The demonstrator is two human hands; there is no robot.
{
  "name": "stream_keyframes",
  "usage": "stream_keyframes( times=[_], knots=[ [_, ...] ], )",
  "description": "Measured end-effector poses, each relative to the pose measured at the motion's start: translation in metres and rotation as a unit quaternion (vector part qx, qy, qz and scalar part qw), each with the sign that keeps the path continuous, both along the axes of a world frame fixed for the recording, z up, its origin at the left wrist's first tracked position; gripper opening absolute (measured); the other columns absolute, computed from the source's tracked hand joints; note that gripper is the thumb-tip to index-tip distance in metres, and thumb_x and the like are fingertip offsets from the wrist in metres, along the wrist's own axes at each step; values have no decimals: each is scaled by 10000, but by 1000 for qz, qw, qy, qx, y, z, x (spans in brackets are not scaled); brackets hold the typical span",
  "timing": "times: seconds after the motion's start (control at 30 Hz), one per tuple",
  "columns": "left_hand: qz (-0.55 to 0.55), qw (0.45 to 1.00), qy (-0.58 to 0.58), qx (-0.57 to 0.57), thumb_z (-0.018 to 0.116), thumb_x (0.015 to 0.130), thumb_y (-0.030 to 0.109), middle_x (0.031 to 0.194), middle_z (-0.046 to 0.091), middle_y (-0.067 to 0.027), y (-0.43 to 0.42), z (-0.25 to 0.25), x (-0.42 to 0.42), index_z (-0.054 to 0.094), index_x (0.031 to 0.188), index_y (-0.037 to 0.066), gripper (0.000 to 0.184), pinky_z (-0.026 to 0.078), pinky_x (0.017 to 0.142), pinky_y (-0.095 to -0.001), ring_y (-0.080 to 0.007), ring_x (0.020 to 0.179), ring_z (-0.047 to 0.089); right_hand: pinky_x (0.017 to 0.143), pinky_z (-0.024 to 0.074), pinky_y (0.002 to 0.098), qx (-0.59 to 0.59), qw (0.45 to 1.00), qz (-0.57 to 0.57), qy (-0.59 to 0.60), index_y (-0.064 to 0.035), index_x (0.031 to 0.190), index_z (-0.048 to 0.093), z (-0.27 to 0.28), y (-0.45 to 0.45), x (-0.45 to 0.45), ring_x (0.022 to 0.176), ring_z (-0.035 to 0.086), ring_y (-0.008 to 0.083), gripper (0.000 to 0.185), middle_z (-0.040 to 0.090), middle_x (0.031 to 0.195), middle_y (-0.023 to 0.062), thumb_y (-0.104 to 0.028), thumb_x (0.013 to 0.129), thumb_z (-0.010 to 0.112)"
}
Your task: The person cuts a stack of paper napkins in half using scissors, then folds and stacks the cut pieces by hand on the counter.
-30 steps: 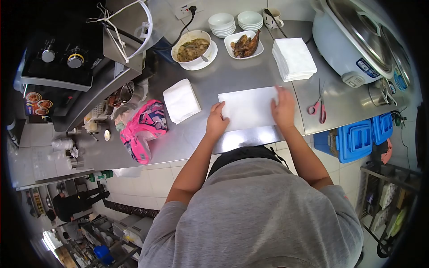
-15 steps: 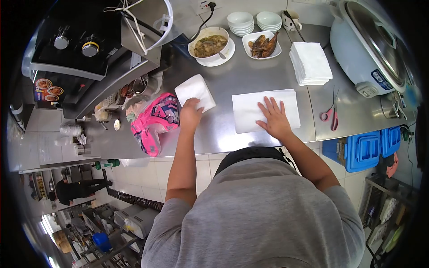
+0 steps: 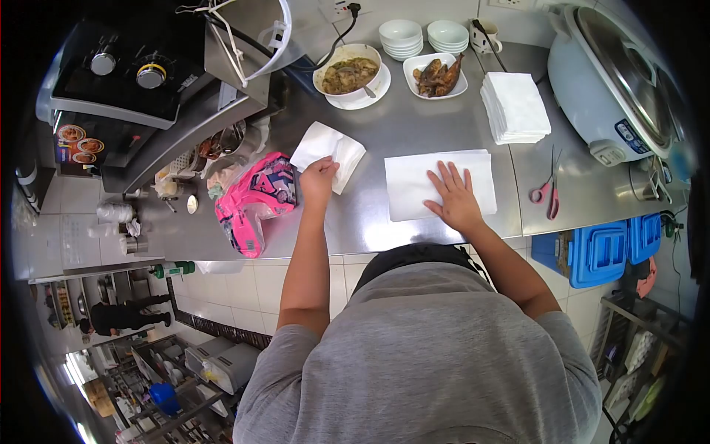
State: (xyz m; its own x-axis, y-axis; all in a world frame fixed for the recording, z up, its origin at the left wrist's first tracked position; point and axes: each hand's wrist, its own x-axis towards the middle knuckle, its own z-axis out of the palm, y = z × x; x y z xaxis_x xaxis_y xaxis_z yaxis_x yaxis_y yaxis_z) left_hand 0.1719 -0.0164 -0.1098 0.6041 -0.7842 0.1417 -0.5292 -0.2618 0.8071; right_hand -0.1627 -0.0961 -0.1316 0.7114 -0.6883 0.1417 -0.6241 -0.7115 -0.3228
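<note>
My left hand (image 3: pixel 318 180) is closed in a pinch at the near edge of a small stack of white paper napkins (image 3: pixel 347 155). The top napkin's edge is lifted and bent under my fingers. My right hand (image 3: pixel 453 198) lies flat with spread fingers on a wider pile of white paper sheets (image 3: pixel 407 181) near the counter's front edge. Just left of my left hand sits a crumpled pink plastic bag (image 3: pixel 248 203). A taller stack of folded white napkins (image 3: pixel 515 107) stands farther back on the right, with pink-handled scissors (image 3: pixel 546 194) in front of it.
Along the back of the steel counter (image 3: pixel 355 222) are a bowl of stew (image 3: pixel 347 76), a dish of fried food (image 3: pixel 436 78), stacked white bowls (image 3: pixel 401 37) and a large cooker (image 3: pixel 610 89). A black oven (image 3: pixel 126 59) is at left. A person (image 3: pixel 122 317) is in the background.
My left hand has shifted slightly right and lifted the top napkin's edge, so the small stack looks wider and bent. My right hand stays flat on the sheets.
</note>
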Motion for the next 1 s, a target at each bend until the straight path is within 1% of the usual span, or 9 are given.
stream_keyframes(
  times=[0.27, 0.37, 0.5, 0.6, 0.63, 0.7, 0.8, 0.9, 1.0],
  knots=[
    [37, 998, -10, 40, 652, 842, 149, 901, 696, -165, -2, 6, 1, 700, 926, -7, 184, 508, 695, -315, -216, 730, 667, 1126, 123, 556, -1, 1000, 2, -2, -155, 1413, 405, 0, 0, 0, 1405, 231, 340, 653, 293, 1506, 144, -497, 876, 552],
    [47, 997, 18, 62, 627, 855, 142, 852, 684, -169, -3, 8, 2, 687, 917, -10, 175, 501, 696, -334, -255, 737, 658, 1125, 124, 559, -1, 1000, 2, -2, -152, 1412, 407, 0, 0, 0, 1404, 233, 342, 654, 295, 1504, 146, -495, 875, 555],
    [43, 997, -60, 25, 551, 916, 160, 845, 662, -179, -2, 0, 10, 634, 955, -16, 198, 487, 697, -370, -299, 761, 640, 1123, 122, 562, -1, 1000, 4, -8, -150, 1414, 403, -2, -1, 0, 1404, 229, 352, 675, 294, 1503, 152, -491, 859, 579],
    [8, 990, -131, -52, 469, 975, 192, 823, 622, -187, 0, 53, -18, 571, 996, -6, 224, 471, 685, -367, -297, 751, 612, 1118, 128, 577, 42, 999, -21, 14, -143, 1417, 396, 29, 0, 9, 1406, 221, 361, 702, 294, 1503, 156, -427, 828, 649],
    [-19, 993, -116, -32, 464, 978, 188, 817, 615, -171, 4, 81, -29, 565, 989, -6, 219, 466, 684, -353, -273, 749, 603, 1122, 137, 564, 47, 998, -16, -45, -138, 1419, 391, 49, -1, 14, 1402, 226, 365, 709, 296, 1501, 158, -387, 817, 669],
    [-74, 994, -82, 14, 456, 982, 180, 806, 602, -140, 13, 127, -48, 554, 976, -5, 209, 458, 683, -325, -225, 746, 585, 1130, 156, 539, 62, 985, -5, -159, -127, 1424, 381, 100, -3, 23, 1395, 237, 372, 732, 299, 1497, 162, -306, 795, 710],
    [-148, 987, 18, -62, 440, 992, 168, 844, 590, -65, 21, 163, -58, 538, 989, 2, 193, 437, 716, -281, -152, 768, 547, 1145, 175, 467, 167, 934, 39, -313, -119, 1433, 364, 152, -20, 30, 1390, 271, 332, 734, 337, 1484, 137, -208, 795, 715],
    [-170, 892, 376, -183, 429, 992, 149, 1072, 611, -46, 22, 190, -63, 518, 1032, 42, 145, 409, 928, -290, -145, 1029, 570, 1140, 203, 407, 362, 815, 90, -444, -121, 1442, 349, 166, -48, 24, 1387, 287, 284, 722, 371, 1470, 108, -184, 814, 699],
    [-155, 834, 472, -240, 432, 993, 167, 1066, 619, -68, 21, 192, -66, 527, 1078, 13, 199, 418, 955, -289, -152, 1046, 579, 1133, 191, 424, 456, 772, 114, -429, -126, 1469, 293, 181, -50, 17, 1385, 293, 256, 785, 367, 1473, 107, -340, 819, 679]
  ],
)
